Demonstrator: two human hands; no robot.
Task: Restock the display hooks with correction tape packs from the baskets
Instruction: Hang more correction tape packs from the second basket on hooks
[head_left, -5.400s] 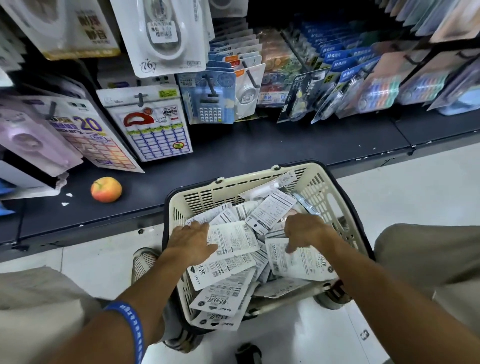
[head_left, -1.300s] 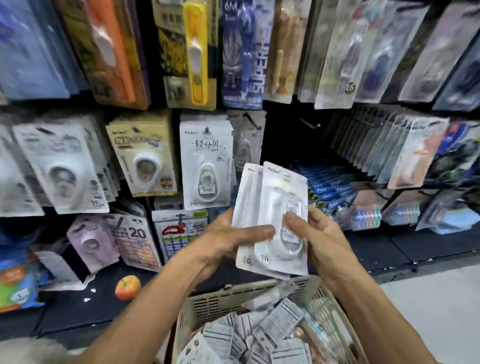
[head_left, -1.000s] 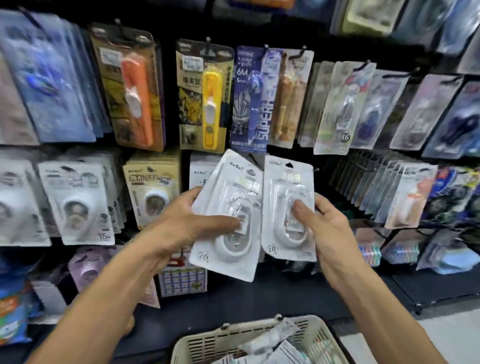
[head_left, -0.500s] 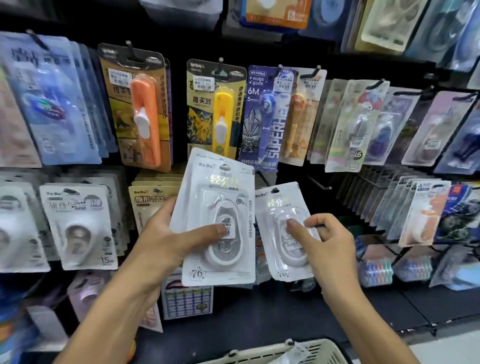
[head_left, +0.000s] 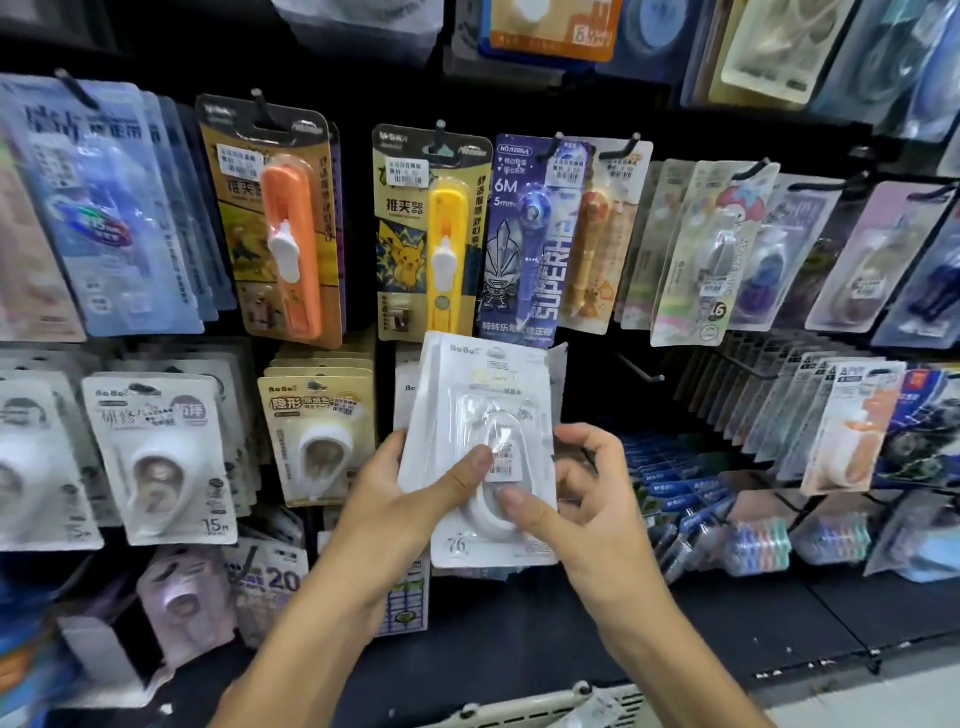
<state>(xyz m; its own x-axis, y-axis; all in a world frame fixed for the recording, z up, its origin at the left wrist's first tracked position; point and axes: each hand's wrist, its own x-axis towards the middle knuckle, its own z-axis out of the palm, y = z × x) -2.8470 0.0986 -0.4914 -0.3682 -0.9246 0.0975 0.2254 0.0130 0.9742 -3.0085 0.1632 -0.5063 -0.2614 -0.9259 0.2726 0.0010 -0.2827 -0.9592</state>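
I hold a small stack of white correction tape packs (head_left: 488, 405) upright in front of the display wall. My left hand (head_left: 395, 493) grips the stack from the left, thumb across the front pack's blister. My right hand (head_left: 587, 509) pinches the same stack at its lower right, thumb on the front and curled fingers at the right edge. Just right of the packs' top a bare display hook (head_left: 641, 370) sticks out. Only the rim of the cream basket (head_left: 519, 709) shows, at the bottom edge.
Hanging packs fill the wall: orange (head_left: 291, 234) and yellow (head_left: 447, 244) clip tools above, white tape packs (head_left: 161, 457) at left, dense rows of packs (head_left: 810, 415) at right. A dark shelf (head_left: 779, 618) runs below.
Half a second ago each hand held a separate pack side by side. Now the packs overlap in one stack between both hands. The view has tilted slightly higher.
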